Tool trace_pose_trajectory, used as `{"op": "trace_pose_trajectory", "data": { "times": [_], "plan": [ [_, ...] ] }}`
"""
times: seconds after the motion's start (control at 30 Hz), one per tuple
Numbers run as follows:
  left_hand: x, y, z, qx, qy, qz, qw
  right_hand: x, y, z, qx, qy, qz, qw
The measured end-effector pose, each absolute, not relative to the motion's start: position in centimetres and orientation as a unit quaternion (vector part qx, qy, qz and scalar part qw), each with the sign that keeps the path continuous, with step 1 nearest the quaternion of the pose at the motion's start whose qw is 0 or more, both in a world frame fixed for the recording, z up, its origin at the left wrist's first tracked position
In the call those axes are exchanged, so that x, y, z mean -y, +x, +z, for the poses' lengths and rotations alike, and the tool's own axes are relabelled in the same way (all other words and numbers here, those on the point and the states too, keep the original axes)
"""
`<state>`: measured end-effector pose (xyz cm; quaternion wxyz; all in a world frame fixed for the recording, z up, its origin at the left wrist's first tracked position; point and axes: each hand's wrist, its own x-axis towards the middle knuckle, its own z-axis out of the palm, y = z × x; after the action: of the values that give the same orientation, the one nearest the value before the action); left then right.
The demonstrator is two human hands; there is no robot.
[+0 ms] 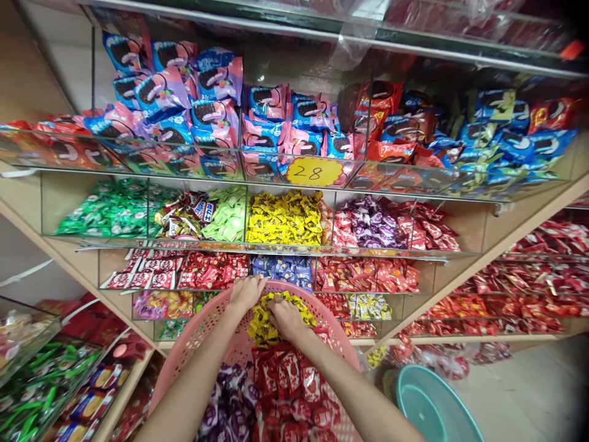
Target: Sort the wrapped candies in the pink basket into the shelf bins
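A pink perforated plastic basket [338,319] stands in front of me, filled with wrapped candies. My left hand [247,293] is closed over the basket's far rim. Inside the basket, my right hand [286,319] is curled into the yellow-wrapped candies [263,325] near the far side, its fingertips partly hidden among them. Red-wrapped candies [285,371] lie nearer to me, below my right forearm. Purple-wrapped candies [230,393] fill the near left part, partly covered by my left forearm.
Behind the basket rise shelves with clear-fronted compartments of candies, including a yellow candy bin [285,218]. Packaged cookies [163,95] fill the upper shelf, which bears a yellow price tag [315,171]. A teal tub [437,405] stands on the floor at right. Another candy display [41,387] is at left.
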<state>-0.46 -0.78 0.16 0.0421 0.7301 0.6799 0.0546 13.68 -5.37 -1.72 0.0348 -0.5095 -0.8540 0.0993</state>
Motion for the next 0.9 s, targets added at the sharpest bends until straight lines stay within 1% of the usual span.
{"op": "trace_pose_trajectory", "data": {
  "times": [0.23,0.37,0.53,0.63,0.7,0.77,0.9],
  "plan": [
    [0.8,-0.5,0.2,-0.677,0.734,0.051,0.037,5.6,13.9,-1.3,0.858,-0.501,0.1,0.059],
    [0.8,-0.5,0.0,-0.675,0.734,0.054,0.036,5.7,14.3,0.3,0.852,-0.5,0.111,0.107],
    [0.9,-0.6,-0.1,-0.677,0.733,0.058,0.04,4.6,15.9,4.5,0.842,-0.485,0.111,0.206],
    [0.9,-0.5,0.0,-0.682,0.728,0.055,0.042,3.1,17.5,8.1,0.836,-0.474,0.073,0.267],
    [0.9,-0.5,0.1,-0.682,0.728,0.054,0.042,1.9,18.6,10.4,0.829,-0.479,0.033,0.287],
    [1.0,-0.4,0.2,-0.681,0.729,0.054,0.041,0.9,19.6,12.4,0.821,-0.497,-0.019,0.279],
    [1.0,-0.5,0.2,-0.679,0.731,0.054,0.037,-0.7,20.8,15.0,0.812,-0.531,-0.126,0.204]
  ]
}}
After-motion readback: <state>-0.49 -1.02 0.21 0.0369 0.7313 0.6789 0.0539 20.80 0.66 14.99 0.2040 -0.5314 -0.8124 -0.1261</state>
